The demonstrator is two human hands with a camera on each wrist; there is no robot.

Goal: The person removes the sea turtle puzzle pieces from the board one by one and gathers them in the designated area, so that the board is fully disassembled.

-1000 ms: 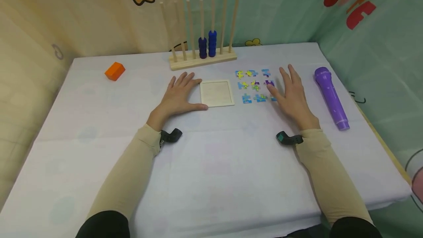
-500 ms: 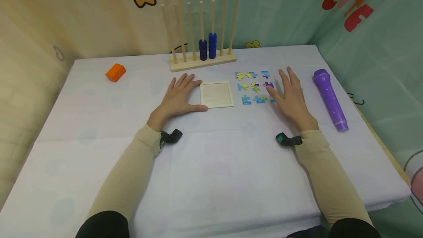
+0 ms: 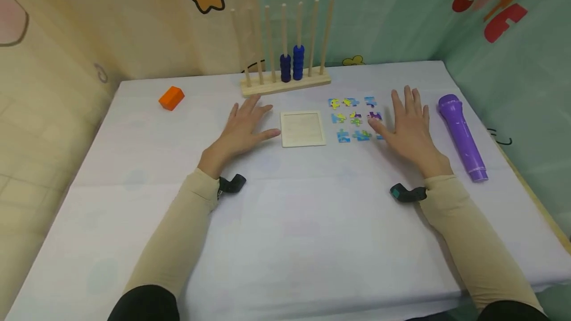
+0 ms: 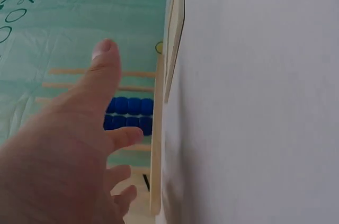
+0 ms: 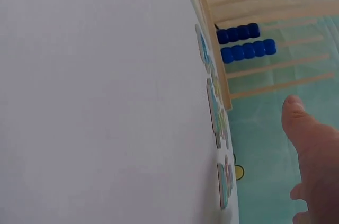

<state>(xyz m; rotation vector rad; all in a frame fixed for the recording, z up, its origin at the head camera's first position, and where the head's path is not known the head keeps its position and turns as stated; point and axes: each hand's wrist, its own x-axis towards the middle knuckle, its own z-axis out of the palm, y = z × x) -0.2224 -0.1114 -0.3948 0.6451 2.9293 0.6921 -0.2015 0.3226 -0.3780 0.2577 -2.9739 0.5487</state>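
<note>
Left hand (image 3: 241, 130) flat on the white counter (image 3: 285, 222), fingers straight and spread, holding nothing, thumb tip just left of the square wooden puzzle tray (image 3: 302, 128). Tray lies flat, no pieces in it. Right hand (image 3: 408, 130) also flat and spread, holding nothing, thumb at the right edge of the loose puzzle pieces (image 3: 354, 118), which lie in a three-by-three grid just right of the tray. Purple toy microphone (image 3: 461, 135) lies right of that hand. Peg rack (image 3: 285, 80) behind the tray has blue rings (image 3: 292, 63) stacked on two pegs. Orange block (image 3: 171, 98) far left.
</note>
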